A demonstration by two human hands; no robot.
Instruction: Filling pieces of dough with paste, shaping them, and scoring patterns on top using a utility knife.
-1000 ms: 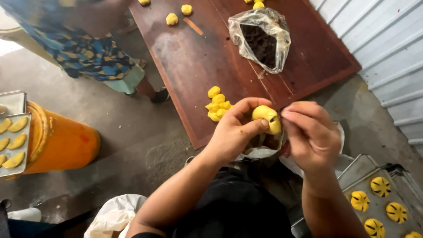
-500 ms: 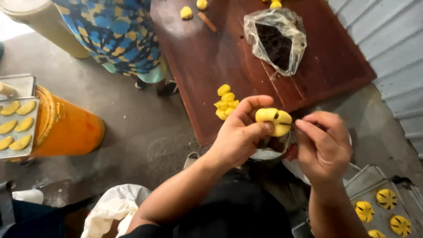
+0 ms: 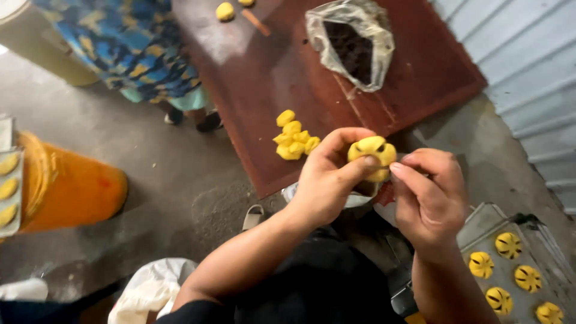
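Observation:
My left hand holds a yellow dough ball with dark slits, pinched between thumb and fingers above the near corner of a dark wooden table. My right hand is right beside it, its fingertips touching the ball's right side; whether it holds a tool I cannot tell. A small pile of yellow dough pieces lies on the table just left of my left hand.
A clear plastic bag of dark filling sits further back on the table, with a wooden stick and another dough ball. A metal tray of slit yellow balls lies at lower right. An orange bucket stands left. A person in blue patterned clothing stands behind.
The view has shifted so the table sits higher and closer. My left hand has turned the dough ball slightly, and my right hand's fingers have closed in on its right side.

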